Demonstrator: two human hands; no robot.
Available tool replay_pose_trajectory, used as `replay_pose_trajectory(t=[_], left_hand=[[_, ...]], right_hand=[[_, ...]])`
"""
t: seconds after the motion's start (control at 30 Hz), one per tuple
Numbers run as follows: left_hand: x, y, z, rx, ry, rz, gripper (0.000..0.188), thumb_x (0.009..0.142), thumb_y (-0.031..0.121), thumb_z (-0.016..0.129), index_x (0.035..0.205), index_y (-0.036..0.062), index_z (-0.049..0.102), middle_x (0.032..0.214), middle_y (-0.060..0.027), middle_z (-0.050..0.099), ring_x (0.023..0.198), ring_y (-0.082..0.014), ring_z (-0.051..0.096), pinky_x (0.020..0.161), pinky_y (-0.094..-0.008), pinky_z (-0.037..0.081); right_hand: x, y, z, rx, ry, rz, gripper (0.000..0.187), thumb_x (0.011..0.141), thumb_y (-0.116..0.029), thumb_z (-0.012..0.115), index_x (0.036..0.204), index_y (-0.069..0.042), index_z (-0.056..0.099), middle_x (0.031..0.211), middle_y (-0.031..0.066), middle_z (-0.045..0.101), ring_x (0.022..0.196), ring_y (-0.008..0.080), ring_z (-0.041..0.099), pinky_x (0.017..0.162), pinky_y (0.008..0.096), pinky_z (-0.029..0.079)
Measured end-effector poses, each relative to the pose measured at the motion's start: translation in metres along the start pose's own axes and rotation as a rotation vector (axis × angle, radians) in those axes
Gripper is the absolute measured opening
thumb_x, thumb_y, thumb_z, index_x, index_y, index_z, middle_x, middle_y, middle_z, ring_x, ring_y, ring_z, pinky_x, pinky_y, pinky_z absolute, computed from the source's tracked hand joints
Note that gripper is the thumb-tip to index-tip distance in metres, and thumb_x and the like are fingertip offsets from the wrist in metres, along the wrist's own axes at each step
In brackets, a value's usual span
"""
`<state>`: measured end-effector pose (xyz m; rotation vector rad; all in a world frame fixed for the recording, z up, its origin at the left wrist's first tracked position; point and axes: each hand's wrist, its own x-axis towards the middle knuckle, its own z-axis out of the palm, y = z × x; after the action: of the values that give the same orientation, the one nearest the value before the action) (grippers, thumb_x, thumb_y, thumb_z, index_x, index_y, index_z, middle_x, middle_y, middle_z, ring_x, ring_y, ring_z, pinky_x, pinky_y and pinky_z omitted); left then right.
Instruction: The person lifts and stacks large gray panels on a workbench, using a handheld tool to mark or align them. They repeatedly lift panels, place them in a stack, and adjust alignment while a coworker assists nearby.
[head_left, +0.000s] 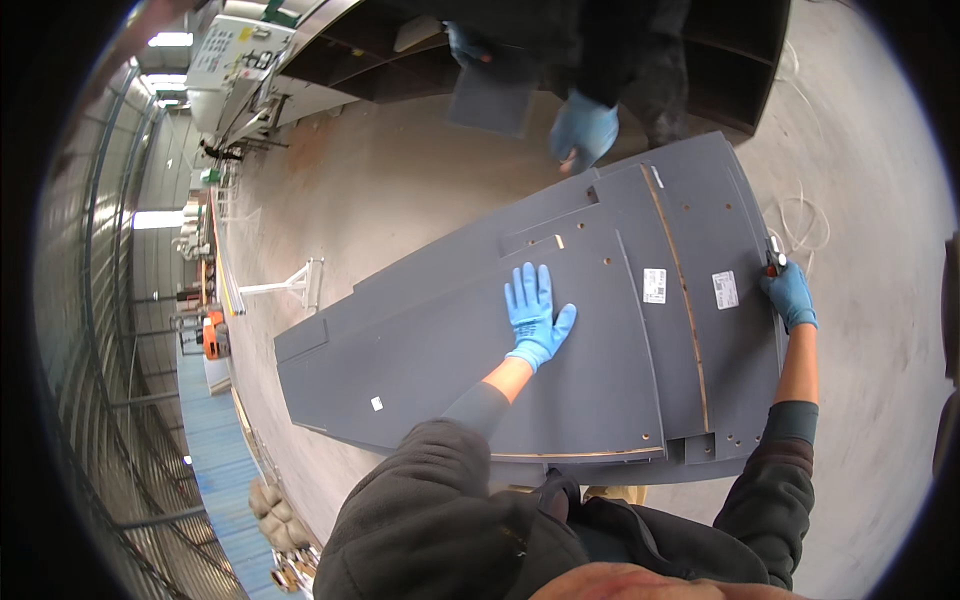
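- Right before your waist, the grey panels (590, 395) lie flat and layered, their long side slanting from the narrow left end up to the far right corner; what carries them is hidden underneath.
- Your left hand (537, 315) rests palm down near the middle of the top face, fingers slightly apart and thumb well out, gripping nothing; the flat palm probably steadies the panels while you lean over them.
- Your right hand (790, 297) is at the right edge, fingers curled around a small silver-and-black hand tool (776, 258); its handle is mostly covered, so you cannot tell its exact kind. Holding it there likely keeps its tip close to that edge.
- Between your hands, a brown strip (686, 310) runs from the far edge toward the near one, with one white label (654, 286) left of it and another, the right-hand label (725, 290), on its right.
- Beyond the far edge, a co-worker's gloved hand (583, 130) hangs near the notch, fingers loosely bent; whether it touches the panels you cannot tell.
- Past the right edge, a thin pale hose (805, 222) loops on the floor (860, 400).
- Farther out, behind the co-worker, stands a dark cabinet (740, 60).
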<state>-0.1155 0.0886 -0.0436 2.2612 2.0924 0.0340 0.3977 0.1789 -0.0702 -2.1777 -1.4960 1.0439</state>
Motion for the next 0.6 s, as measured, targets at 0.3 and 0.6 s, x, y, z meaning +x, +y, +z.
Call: replay_pose_trajectory(t=[0.3,0.6], left_hand=[[0.0,-0.006,-0.002,-0.066,-0.082,-0.015,0.097,0.099,0.056,0.056,0.173,0.0065,0.016,0.178,-0.0254,0.011,0.165,-0.0486,0.003,0.131,-0.0627,0.002],[0.031,-0.029,-0.01,-0.488,0.363,-0.188,0.063,0.1,0.035,0.068,0.153,0.0025,0.053,0.157,-0.0286,0.052,0.147,-0.0483,0.047,0.121,-0.0561,0.039]], right_hand=[[-0.006,-0.01,0.008,-0.098,0.068,0.043,0.029,0.087,-0.016,0.071,0.11,0.002,0.072,0.098,0.0245,0.076,0.092,0.0428,0.072,0.084,0.0476,0.055],[-0.101,0.027,0.002,0.262,0.245,0.237,0.018,0.093,-0.015,0.07,0.1,0.001,0.066,0.078,0.0061,0.06,0.071,0.0152,0.052,0.066,0.0382,0.045]])
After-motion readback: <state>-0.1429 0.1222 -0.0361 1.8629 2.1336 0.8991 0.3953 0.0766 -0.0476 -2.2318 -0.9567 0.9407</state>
